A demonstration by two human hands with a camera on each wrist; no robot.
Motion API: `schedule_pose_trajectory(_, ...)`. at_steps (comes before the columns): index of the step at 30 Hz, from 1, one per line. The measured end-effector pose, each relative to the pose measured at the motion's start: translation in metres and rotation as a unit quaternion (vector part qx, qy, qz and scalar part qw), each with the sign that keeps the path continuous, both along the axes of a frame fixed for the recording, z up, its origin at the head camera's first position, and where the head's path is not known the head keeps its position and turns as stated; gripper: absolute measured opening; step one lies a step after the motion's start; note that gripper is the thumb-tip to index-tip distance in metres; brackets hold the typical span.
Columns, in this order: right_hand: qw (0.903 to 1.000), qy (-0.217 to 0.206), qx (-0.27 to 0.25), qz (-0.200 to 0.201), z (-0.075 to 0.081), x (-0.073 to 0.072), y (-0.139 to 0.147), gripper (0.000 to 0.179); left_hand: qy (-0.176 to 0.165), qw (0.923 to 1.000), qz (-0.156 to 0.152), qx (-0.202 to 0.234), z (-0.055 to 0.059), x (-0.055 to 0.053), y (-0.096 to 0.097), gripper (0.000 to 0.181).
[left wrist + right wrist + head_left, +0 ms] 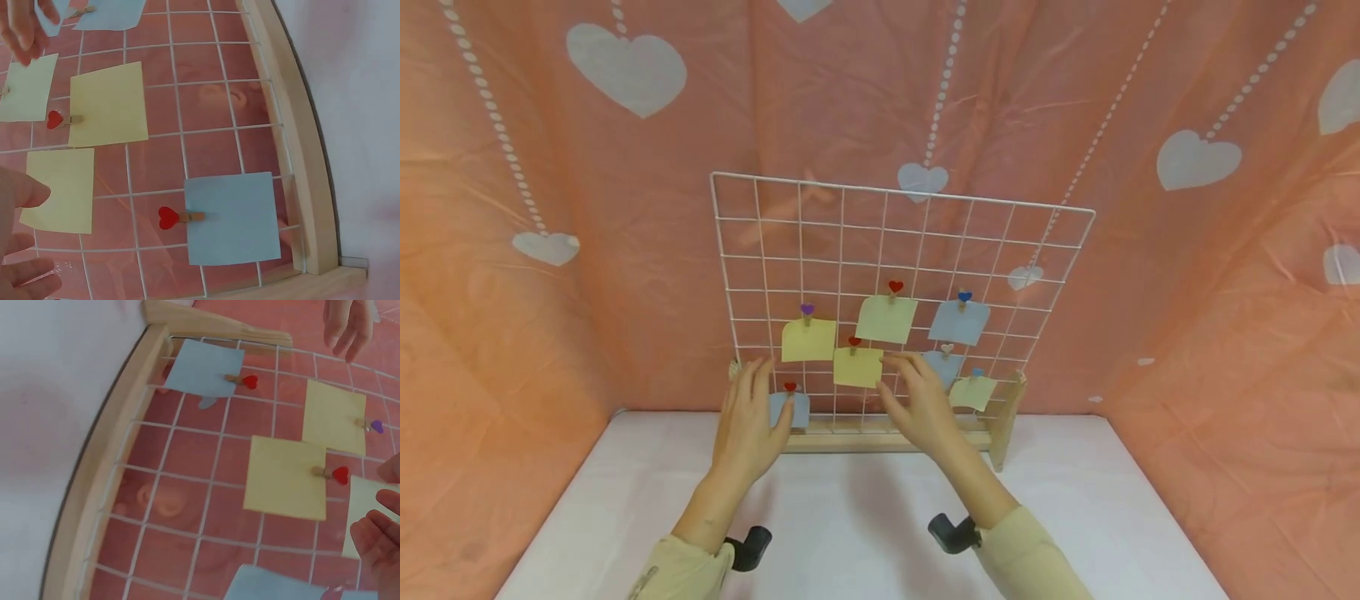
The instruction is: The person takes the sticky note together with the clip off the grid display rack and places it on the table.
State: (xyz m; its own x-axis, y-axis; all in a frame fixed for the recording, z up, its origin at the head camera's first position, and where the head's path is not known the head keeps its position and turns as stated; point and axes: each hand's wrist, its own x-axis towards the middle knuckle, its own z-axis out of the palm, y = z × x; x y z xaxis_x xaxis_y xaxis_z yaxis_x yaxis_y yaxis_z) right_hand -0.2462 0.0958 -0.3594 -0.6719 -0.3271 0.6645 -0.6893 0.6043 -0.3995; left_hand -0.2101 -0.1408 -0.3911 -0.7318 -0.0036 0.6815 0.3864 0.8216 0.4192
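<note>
A white wire grid (820,223) stands upright in a wooden base, with several paper notes clipped on by small heart-topped clothespins. In the head view my left hand (747,429) is raised before the grid's lower left, fingers loosely extended, near a blue note (800,410) with a red heart clothespin (790,387). A yellow note (808,342) under a purple heart clothespin (807,310) is just above right of it. My right hand (925,408) holds nothing, fingers gently bent beside another yellow note (857,368). The left wrist view shows my left thumb (31,189) overlapping a yellow note.
Higher up hang a pale green note (887,319) and a blue note (961,322); lower right are another blue note (945,367) and a pale green note (973,393). The wooden base (850,443) rests on a white tabletop (850,517). A pink heart-patterned cloth (850,100) hangs behind.
</note>
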Motion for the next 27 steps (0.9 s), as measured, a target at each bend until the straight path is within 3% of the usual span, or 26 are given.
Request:
schedule_pose_trajectory(7,0.9993,-0.008,-0.028,0.021,0.014,-0.013,-0.026,0.031,-0.025,0.9995,-0.002,0.021,0.004,-0.004,0.001,0.056)
schedule_pose_trajectory(17,0.9945,-0.015,-0.08,0.065,0.034,-0.035,-0.058,0.032,-0.014,0.9992,-0.009,0.037,0.013,-0.013,0.002,0.056)
schedule_pose_trajectory(27,0.9912,-0.045,-0.108,0.063,0.039,-0.043,-0.076,0.03,-0.054,0.9938,-0.017,0.095,0.017,-0.019,0.005,0.057)
